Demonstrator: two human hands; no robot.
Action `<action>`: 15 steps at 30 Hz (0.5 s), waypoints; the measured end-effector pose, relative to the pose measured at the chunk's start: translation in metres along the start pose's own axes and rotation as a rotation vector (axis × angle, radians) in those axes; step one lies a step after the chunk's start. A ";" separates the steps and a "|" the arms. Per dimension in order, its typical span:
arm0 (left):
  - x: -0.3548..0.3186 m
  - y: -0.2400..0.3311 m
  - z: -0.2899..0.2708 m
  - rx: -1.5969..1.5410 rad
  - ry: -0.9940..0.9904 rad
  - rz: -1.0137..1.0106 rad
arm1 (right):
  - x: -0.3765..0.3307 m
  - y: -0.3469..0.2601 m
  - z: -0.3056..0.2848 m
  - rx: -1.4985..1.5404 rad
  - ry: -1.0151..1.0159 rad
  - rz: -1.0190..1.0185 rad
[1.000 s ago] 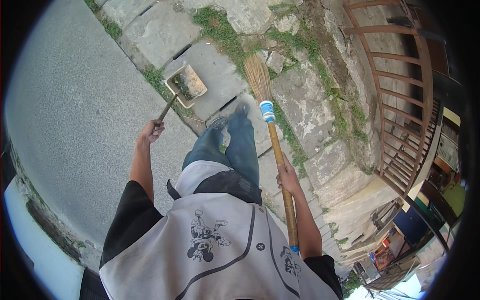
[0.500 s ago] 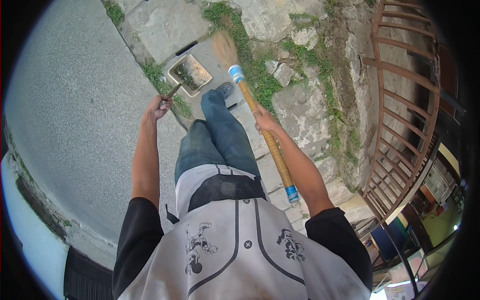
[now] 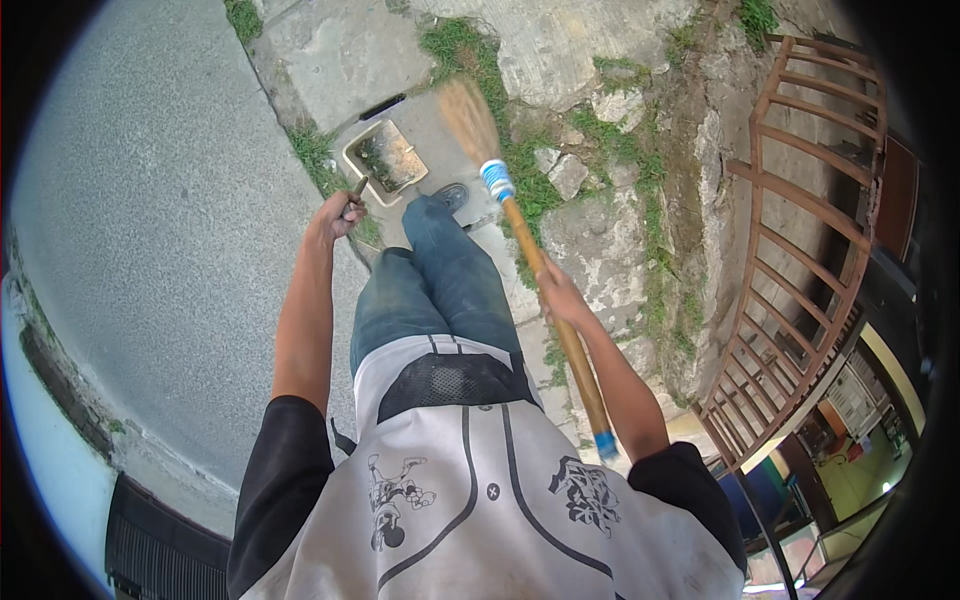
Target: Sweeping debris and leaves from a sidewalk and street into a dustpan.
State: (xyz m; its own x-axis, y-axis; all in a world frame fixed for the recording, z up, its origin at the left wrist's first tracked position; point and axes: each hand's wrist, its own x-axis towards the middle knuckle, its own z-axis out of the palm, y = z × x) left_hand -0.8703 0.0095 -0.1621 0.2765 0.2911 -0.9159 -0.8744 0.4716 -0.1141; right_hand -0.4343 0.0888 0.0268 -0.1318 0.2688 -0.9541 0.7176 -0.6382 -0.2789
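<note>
In my right hand [image 3: 562, 290], closed around its long handle, is a broom [image 3: 525, 225] with tan bristles and blue-and-white bands. Its bristle end points away from me, raised beside the grass strip, and its blue-tipped butt lies along my right forearm. My left hand [image 3: 343, 213] is closed on a short brown wooden stick [image 3: 360, 186], whose tip sticks out toward a cream plastic pan [image 3: 348, 152]. That pan lies on the pavement in front of my feet, with dirt and green leaf bits inside. I cannot tell whether stick and pan are joined.
A dark slot [image 3: 382, 107] crosses the pavement beyond the pan. Grass [image 3: 535, 185] and loose stones [image 3: 568, 176] lie to the right, before a rusty brown metal railing [image 3: 757, 215]. The grey road [image 3: 160, 230] spreads on the left. My shoe [image 3: 452, 197] is beside the pan.
My right hand and the broom have shifted right and nearer to me, the bristles fanning wider. My left hand has moved slightly right, and its stick shows shorter. The view has also shifted a little.
</note>
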 end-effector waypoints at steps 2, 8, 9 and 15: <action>0.003 -0.001 0.014 0.026 0.019 -0.005 | 0.036 0.011 0.005 -0.005 0.071 -0.030; 0.001 -0.003 0.025 0.055 0.037 0.020 | 0.025 0.014 0.027 0.196 -0.204 0.119; 0.002 -0.002 0.025 0.052 0.034 0.020 | 0.008 0.010 0.022 0.117 -0.279 0.149; 0.008 0.001 0.033 -0.009 0.052 -0.006 | -0.062 -0.005 0.005 0.235 -0.307 0.200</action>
State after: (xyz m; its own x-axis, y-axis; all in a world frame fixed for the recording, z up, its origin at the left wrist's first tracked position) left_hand -0.8555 0.0396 -0.1563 0.2604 0.2448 -0.9339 -0.8765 0.4656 -0.1224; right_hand -0.4326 0.0719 0.0872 -0.2288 -0.0817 -0.9700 0.5792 -0.8123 -0.0682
